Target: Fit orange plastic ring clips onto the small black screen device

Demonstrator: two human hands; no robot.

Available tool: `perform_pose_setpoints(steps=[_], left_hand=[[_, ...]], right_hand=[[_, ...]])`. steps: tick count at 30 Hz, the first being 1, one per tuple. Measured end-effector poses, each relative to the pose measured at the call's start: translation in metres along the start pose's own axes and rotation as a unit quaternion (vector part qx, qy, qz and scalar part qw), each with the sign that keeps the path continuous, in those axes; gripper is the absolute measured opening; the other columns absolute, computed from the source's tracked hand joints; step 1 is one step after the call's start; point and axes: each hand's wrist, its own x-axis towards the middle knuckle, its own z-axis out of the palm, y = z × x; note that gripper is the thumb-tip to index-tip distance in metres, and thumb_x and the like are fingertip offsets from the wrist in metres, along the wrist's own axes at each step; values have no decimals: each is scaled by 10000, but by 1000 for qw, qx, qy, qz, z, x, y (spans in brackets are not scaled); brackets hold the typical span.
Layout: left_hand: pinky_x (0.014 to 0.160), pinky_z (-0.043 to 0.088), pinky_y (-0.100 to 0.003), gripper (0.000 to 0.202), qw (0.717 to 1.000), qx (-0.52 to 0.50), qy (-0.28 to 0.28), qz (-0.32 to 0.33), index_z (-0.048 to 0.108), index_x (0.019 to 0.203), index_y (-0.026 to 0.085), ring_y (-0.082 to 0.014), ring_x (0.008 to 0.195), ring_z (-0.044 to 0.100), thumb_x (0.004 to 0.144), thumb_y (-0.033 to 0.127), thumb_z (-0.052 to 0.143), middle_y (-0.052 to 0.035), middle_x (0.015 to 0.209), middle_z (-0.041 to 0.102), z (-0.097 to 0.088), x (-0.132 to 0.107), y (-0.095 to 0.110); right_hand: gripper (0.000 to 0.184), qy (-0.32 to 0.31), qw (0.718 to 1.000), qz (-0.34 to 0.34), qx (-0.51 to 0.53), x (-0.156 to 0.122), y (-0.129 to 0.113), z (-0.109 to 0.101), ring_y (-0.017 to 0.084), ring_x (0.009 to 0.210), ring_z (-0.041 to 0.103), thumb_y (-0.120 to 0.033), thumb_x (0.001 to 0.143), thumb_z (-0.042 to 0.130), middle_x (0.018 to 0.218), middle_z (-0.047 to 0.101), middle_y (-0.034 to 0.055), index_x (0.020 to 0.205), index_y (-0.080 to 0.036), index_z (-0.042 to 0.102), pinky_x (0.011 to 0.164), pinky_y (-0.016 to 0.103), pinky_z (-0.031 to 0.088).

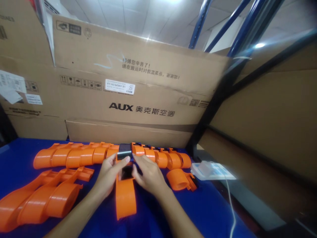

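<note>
An orange curved plastic part (125, 197) lies on the blue table (213, 211) in front of me, its far end under my hands. My left hand (111, 172) grips that end from the left, fingers bent, thumb reaching up to a small dark block (124, 150). My right hand (148, 173) presses in from the right, fingers curled around a dark piece (126, 172) at the part's top. The two hands almost touch.
Rows of matching orange parts lie behind (74, 155) and to the left (37, 198), with one loose orange part (180, 179) at right. A white device (210, 169) with a cable sits at the table's right edge. Big cardboard boxes (138, 89) and blue racking (205, 19) stand behind.
</note>
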Motion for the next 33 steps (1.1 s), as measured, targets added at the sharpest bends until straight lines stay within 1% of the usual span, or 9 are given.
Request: perform_pose_setpoints(steps=[3,5,9,18,22,24,26,31,33], left_hand=[[424,292,-209,314,999,30,-11,22,627,841,186,-77,376,379,795,471,751,76,436,463,1,-2,-1],[421,299,-211,308,998,45,-18,32,630,842,190,-81,370,392,814,480,729,76,442,463,2,-3,-2],[420,309,-217,318,997,64,-28,36,642,845,183,-91,359,412,825,493,710,71,437,469,3,-5,-5],[411,269,-225,307,998,51,-39,25,644,857,186,-82,349,371,844,490,686,69,424,454,0,-4,-4],[392,211,-230,309,999,17,-44,4,631,808,180,-70,325,311,836,483,686,64,374,440,-3,-2,0],[393,210,-232,297,999,16,-33,10,628,811,181,-66,322,305,829,470,698,62,368,452,-4,-2,1],[402,229,-231,281,999,18,-20,20,626,826,187,-67,326,317,828,457,704,67,369,451,-4,-2,2],[426,255,-239,281,999,27,-18,25,605,787,197,-74,341,343,836,456,702,67,375,452,-3,-4,2],[428,259,-244,283,999,26,-19,24,608,789,197,-77,342,342,833,460,704,62,383,469,-2,-5,3]], right_hand=[[384,5,999,-7,33,1,5,-7,254,921,683,-202,901,591,1053,720,127,1283,-165,576,823,420,589],[350,18,999,4,41,0,6,-9,248,870,677,-229,895,615,984,720,119,1238,-161,600,786,412,586],[259,20,998,30,46,-1,5,-8,214,731,634,-230,892,584,817,672,70,1140,-172,635,683,366,560],[169,-11,994,46,94,2,-1,-12,197,696,591,-236,941,531,782,640,58,1050,-175,645,636,322,516],[246,58,977,141,147,3,5,-23,177,684,623,-230,992,427,770,674,46,880,-187,642,632,285,501],[273,81,967,188,153,2,13,-28,169,668,622,-242,997,425,748,674,32,825,-185,629,625,271,485],[265,58,965,210,143,2,22,-32,164,640,597,-247,976,453,700,649,16,775,-185,613,595,259,456],[130,-95,972,194,89,0,32,-35,155,635,551,-128,808,564,673,614,-9,697,-193,583,571,236,402],[126,-139,971,184,63,-3,31,-35,153,644,553,-93,746,583,675,617,-11,670,-193,573,579,232,394]])
